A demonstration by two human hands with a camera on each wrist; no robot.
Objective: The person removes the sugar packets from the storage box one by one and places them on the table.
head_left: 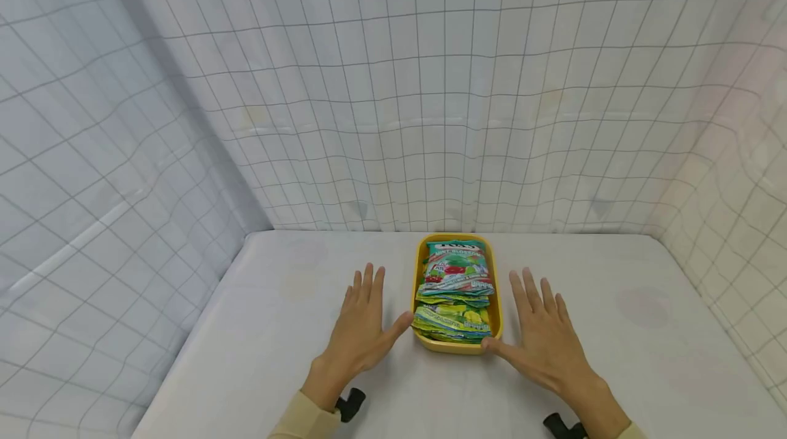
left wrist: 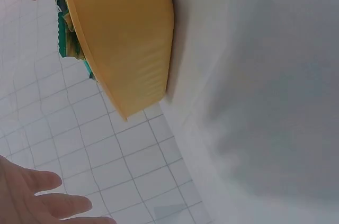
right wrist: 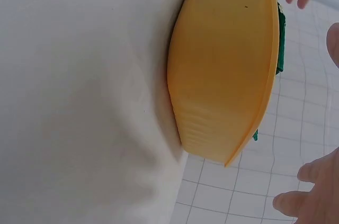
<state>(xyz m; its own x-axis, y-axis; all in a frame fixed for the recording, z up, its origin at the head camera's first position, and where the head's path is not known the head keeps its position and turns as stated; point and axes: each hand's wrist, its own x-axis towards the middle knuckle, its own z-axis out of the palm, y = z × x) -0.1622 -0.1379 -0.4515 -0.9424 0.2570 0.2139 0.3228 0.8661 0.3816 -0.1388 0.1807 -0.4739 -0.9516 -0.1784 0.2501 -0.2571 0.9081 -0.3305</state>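
A yellow plastic basket [head_left: 496, 316] stands on the white table, packed with candy packets. Green and red packets [head_left: 456, 268] marked "Mint Blossom" fill its far part; yellow-green packets [head_left: 451, 321] with a lemon picture lie in the near part. To its left hovers my left hand [head_left: 359, 336], fingers straight, thumb tip near the rim. My right hand [head_left: 544, 343] is spread on the other side, its thumb by the near right corner. Neither hand holds anything. Both wrist views show the basket's side wall [left wrist: 124, 28] with fingers apart from it.
White sheets with a grey grid [head_left: 430, 104] hang behind the table and along both sides. The white tabletop [head_left: 295, 302] extends left and right of the basket. Black wrist mounts [head_left: 350, 405] sit at both sleeves.
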